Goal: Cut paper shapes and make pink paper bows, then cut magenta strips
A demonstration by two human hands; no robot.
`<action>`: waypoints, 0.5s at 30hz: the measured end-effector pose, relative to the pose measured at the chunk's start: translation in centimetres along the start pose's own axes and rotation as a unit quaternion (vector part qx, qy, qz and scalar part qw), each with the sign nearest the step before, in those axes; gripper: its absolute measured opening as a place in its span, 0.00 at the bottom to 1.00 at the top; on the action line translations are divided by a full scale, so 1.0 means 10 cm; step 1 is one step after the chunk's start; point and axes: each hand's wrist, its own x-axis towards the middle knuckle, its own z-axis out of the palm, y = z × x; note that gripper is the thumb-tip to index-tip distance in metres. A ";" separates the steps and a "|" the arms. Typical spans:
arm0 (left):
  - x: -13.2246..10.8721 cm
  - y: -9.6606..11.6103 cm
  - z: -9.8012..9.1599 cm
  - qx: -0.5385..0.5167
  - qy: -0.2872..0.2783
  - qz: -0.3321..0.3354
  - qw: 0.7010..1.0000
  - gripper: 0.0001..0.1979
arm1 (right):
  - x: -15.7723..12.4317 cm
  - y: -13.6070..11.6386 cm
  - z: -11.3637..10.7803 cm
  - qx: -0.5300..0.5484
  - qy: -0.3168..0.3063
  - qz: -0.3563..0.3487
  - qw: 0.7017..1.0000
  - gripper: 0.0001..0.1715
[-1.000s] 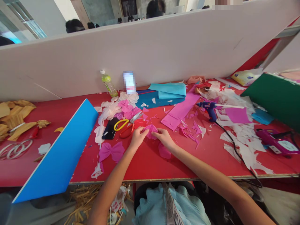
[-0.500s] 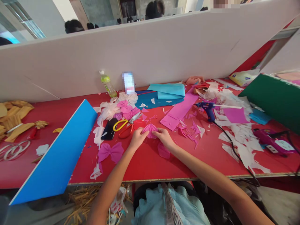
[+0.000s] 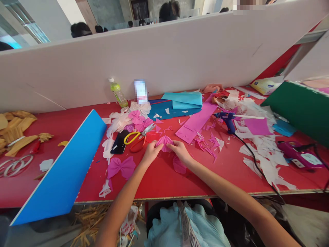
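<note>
Between my two hands is a pleated piece of pink crepe paper [image 3: 165,142], fanned out above the red table. My left hand [image 3: 153,151] pinches its left side, and my right hand [image 3: 179,150] pinches its right side. Just below my right hand lies a loose pink paper piece [image 3: 179,165]. Scissors [image 3: 140,138] with one yellow and one red handle rest open beyond my left hand. To the left of my left forearm is a pink paper bow shape [image 3: 121,167]. Finished-looking pink paper flowers [image 3: 137,117] lie behind the scissors.
A blue board [image 3: 69,164] stands slanted at left. A dark phone [image 3: 120,142], a green-labelled bottle [image 3: 118,92] and a lit phone [image 3: 141,91] are beyond. At right are a glue gun [image 3: 228,120] with a trailing cord, white paper scraps [image 3: 267,154] and a magenta device [image 3: 299,156].
</note>
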 end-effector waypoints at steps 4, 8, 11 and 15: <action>0.00 -0.02 0.00 -0.010 -0.006 0.002 1.000 0.13 | 0.00 -0.01 0.00 0.005 0.002 0.001 1.000 0.19; 0.01 -0.03 0.00 -0.028 -0.013 -0.002 1.000 0.14 | 0.00 -0.02 0.00 0.010 0.004 0.007 1.000 0.19; 0.00 -0.03 0.01 -0.049 -0.026 -0.011 0.998 0.15 | 0.00 -0.04 0.01 0.030 -0.002 0.014 0.999 0.19; 0.00 -0.01 0.00 -0.026 -0.015 0.006 1.000 0.15 | -0.01 -0.07 0.02 0.044 0.002 0.015 0.999 0.19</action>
